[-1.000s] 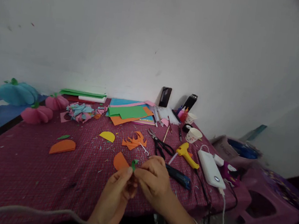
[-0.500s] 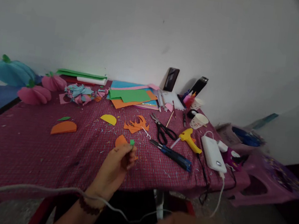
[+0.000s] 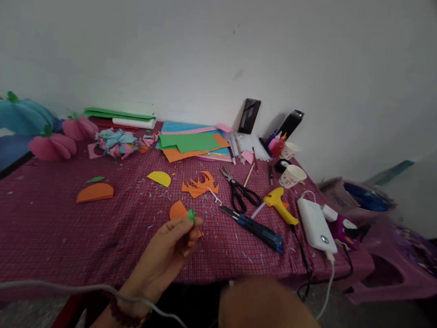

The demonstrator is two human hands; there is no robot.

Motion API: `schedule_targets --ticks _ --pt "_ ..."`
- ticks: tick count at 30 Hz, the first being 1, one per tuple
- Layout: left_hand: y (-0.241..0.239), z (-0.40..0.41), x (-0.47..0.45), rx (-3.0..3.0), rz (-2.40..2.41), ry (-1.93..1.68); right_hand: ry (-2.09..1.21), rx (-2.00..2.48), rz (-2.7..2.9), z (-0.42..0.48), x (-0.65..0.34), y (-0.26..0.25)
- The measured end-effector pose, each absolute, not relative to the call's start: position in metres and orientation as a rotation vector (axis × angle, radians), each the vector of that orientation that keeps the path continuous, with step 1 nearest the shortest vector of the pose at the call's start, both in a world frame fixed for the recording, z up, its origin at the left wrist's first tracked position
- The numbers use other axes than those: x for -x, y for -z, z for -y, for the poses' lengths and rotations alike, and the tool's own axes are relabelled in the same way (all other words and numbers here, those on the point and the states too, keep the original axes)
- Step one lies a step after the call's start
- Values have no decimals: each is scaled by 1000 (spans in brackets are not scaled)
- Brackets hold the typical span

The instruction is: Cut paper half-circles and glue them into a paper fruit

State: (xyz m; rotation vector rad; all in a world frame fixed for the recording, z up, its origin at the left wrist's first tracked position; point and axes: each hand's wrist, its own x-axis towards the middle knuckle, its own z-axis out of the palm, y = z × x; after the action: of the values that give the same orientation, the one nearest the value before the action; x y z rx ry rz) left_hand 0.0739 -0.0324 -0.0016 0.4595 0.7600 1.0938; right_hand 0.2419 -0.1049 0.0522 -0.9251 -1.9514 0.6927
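Observation:
My left hand (image 3: 174,238) pinches a small green paper piece (image 3: 191,214) between thumb and fingers, above the near part of the table. Just behind it lies an orange paper half circle (image 3: 177,210), partly covered by the hand. My right hand (image 3: 253,305) is a blur low in the picture, close to the camera, and its fingers cannot be made out. Past the left hand are a jagged orange paper scrap (image 3: 201,185) and a yellow paper half circle (image 3: 159,178). A blue utility knife (image 3: 254,229) and black scissors (image 3: 240,192) lie to its right.
A yellow glue gun (image 3: 280,205), a white power bank (image 3: 316,225) and a paper cup (image 3: 292,176) stand on the right. Coloured paper sheets (image 3: 189,142) lie at the back, paper pumpkins (image 3: 52,146) at the left. A white cable (image 3: 70,287) crosses in front.
My right hand has risen from the bottom edge, up and slightly left. The left hand stays nearly in place, still pinching the green paper, which now looks curled. The view has shifted slightly.

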Motion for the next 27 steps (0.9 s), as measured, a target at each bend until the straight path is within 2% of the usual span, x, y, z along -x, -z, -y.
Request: schedule_targets --ticks 2,4,6,8,13,19,27 --pt "1 34 -74 -450 -757 -1080 -729 999 1868 66 -234 -42" --pt "1 35 -75 -472 -764 -1064 -989 1083 1656 37 -228 -30" --pt "1 35 -76 -513 -775 -1045 -1312 990 1567 23 -224 -18" --pt "2 35 -76 -540 -784 -1028 -1489 884 1513 20 -224 -11" --pt "5 34 -75 -582 -833 -1007 -1480 824 1559 24 -227 -13" --pt "3 36 -74 -611 -865 -1005 -1286 901 1676 22 -224 -18" --pt "0 41 -71 -641 -898 -976 -1470 826 1415 15 -221 -10"
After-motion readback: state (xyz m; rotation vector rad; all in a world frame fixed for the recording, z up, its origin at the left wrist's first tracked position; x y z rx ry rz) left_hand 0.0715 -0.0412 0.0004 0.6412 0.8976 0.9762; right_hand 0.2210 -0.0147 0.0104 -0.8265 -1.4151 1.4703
